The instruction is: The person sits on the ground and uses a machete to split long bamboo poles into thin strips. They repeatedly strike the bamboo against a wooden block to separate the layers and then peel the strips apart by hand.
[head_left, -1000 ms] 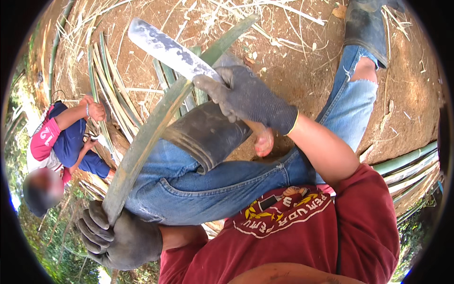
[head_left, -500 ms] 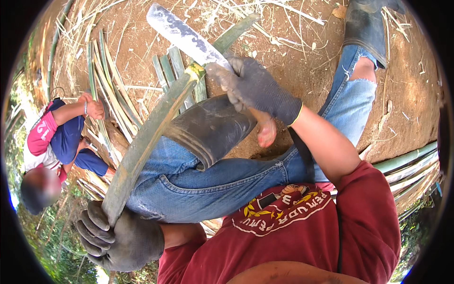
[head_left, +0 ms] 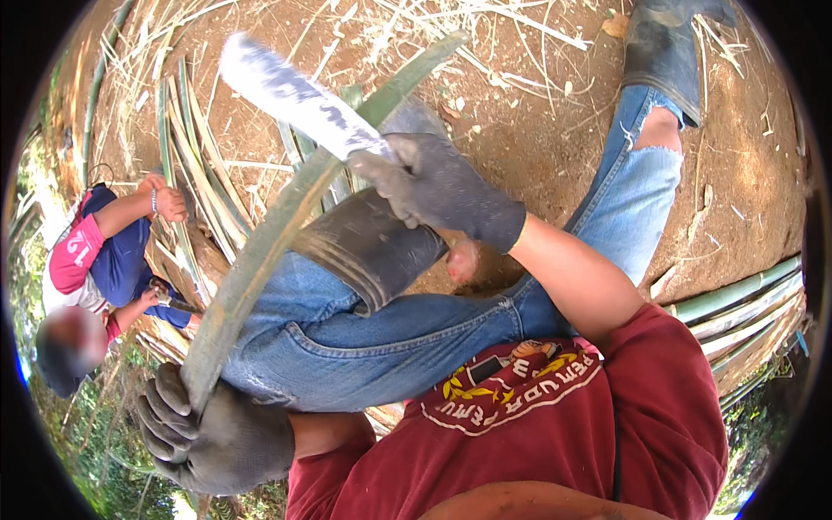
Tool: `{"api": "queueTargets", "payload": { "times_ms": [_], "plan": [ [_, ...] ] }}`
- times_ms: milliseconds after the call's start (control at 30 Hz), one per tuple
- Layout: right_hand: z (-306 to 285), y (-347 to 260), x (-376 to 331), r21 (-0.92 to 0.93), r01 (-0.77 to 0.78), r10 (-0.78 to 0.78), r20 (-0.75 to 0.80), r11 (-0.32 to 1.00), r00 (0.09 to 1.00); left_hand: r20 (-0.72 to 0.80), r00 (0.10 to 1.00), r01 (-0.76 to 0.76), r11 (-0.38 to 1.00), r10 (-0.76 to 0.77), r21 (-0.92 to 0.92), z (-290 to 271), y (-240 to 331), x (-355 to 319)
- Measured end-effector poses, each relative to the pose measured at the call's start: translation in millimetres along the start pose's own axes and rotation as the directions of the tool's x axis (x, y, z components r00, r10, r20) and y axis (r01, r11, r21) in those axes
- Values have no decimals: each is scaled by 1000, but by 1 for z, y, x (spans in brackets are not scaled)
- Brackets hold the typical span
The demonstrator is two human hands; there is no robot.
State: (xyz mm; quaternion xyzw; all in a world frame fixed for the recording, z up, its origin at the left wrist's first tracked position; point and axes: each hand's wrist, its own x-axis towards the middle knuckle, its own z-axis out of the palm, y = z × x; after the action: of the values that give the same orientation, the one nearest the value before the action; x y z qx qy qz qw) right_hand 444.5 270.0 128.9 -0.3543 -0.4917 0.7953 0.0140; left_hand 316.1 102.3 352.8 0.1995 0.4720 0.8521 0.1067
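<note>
My left hand (head_left: pixel 227 438), in a dark grey work glove, is closed round the near end of a long green bamboo strip (head_left: pixel 256 264). The strip slants up and to the right, past my bent knee and boot. In my right hand (head_left: pixel 446 186), gloved too, is a machete (head_left: pixel 299 100) with a broad, whitish, mottled blade. That blade lies across the strip beyond its middle and points to the upper left, covering the part of the bamboo beneath it. The handle's rounded, reddish end (head_left: pixel 462 260) sticks out below my right hand.
My black rubber boot (head_left: pixel 373 243) sits just under the strip. Several split bamboo lengths (head_left: pixel 201 160) lie on the ground at left, with pale shavings (head_left: pixel 494 17) at the far side. At left a co-worker (head_left: pixel 113 234) crouches. More bamboo poles (head_left: pixel 745 295) lie at right.
My right hand and the machete have moved left and nearer along the strip. A yellowish cut spot on the bamboo is now hidden. My left hand keeps its hold with hardly any movement.
</note>
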Motion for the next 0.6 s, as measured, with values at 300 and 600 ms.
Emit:
{"api": "queueTargets", "payload": {
  "times_ms": [300,600],
  "plan": [
    [9,-3,0,-22,15,-14,31,1000,999,-87,994,-67,994,59,-88,4,-8,-4],
    [2,-6,5,113,-81,84,-22,990,996,-13,997,-82,996,82,16,4,-6,1]
  ]
}}
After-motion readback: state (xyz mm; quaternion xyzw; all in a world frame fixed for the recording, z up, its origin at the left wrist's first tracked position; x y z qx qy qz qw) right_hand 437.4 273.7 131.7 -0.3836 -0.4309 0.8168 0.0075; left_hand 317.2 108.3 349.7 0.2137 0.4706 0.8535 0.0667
